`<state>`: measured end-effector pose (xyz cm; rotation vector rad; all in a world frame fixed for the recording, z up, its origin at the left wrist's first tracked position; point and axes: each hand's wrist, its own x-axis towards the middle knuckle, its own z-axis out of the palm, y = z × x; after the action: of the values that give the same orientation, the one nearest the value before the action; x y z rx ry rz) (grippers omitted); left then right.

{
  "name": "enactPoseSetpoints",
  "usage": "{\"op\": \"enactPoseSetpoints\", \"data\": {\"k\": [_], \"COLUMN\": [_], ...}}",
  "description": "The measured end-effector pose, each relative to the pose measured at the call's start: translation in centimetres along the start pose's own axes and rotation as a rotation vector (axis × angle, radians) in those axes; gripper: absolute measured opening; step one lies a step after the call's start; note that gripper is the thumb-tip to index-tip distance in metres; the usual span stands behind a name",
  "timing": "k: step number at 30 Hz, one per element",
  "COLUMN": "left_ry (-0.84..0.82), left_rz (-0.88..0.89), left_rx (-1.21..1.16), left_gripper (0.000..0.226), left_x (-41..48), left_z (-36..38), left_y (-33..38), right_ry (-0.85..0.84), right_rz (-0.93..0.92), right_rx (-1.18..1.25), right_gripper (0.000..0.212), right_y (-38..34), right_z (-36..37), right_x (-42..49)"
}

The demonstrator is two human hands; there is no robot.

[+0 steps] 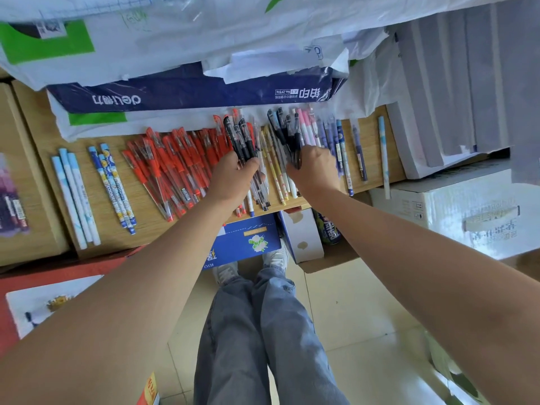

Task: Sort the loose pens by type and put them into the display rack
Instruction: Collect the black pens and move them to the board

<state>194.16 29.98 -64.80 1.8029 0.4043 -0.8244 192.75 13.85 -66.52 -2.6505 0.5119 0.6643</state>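
A view straight down over a light wooden counter strewn with loose pens in rough groups. The left hand is near the counter's middle, its fingers wrapped round a bunch of black-capped clear plastic pens that fans toward the far edge. Just beside it, the right hand grips a second cluster of black pens. Its fingers are curled under and mostly hidden behind the back of the hand, so how many pens it holds is unclear.

Left of the hands lies a big heap of red-capped clear pens. Toward the left edge are blue patterned pens, then white and pale blue pens. Between the hands lie yellow-patterned white pens, partly covered. Pink pens and purple-blue pens sit past the right hand, blurred. A single pale blue pen overhangs the near edge by the right corner. A dark blue paper-ream wrapper and crumpled clear plastic sheets hide the far edge.
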Motion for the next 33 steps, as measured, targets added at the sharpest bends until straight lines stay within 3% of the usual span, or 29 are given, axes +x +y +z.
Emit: {"op": "enactPoseSetpoints", "data": {"k": [6,11,15,21,26,33], "left_ry": [-0.02,-0.013,-0.004,-0.03,-0.024,0.049], "left_rz": [-0.009,-0.024,-0.02,-0.056,-0.058,-0.088], "left_rx": [-0.021,-0.022,0.004,-0.026,-0.045,-0.141], "left_gripper": [0.02,0.021,0.033,0.035,0.021,0.022], "left_x": [-0.7,-0.8,-0.7,-1.4,-2.7,-5.1], "left_z": [-0.3,-0.3,-0.6,-0.4,0.0,-2.2], "left_y": [0.3,0.1,-0.3,-0.1,1.1,0.3], "right_ry": [-0.017,0.009,-0.02,-0.221,-0.43,-0.497], "right_rz": [0.033,0.021,0.033,0.009,-0.119,-0.252], "right_rx": [0.046,-0.015,0.12,0.474,0.522,0.509], "right_gripper": [0.039,0.042,0.044,0.016,0.024,0.021], "right_y": [0.3,0.2,0.6,1.0,-0.9,-3.5], "right_z": [0.0,0.3,0.1,-2.3,-2.9,-2.7], "right_x": [0.5,0.4,0.6,-0.9,-2.4,-4.2]}}
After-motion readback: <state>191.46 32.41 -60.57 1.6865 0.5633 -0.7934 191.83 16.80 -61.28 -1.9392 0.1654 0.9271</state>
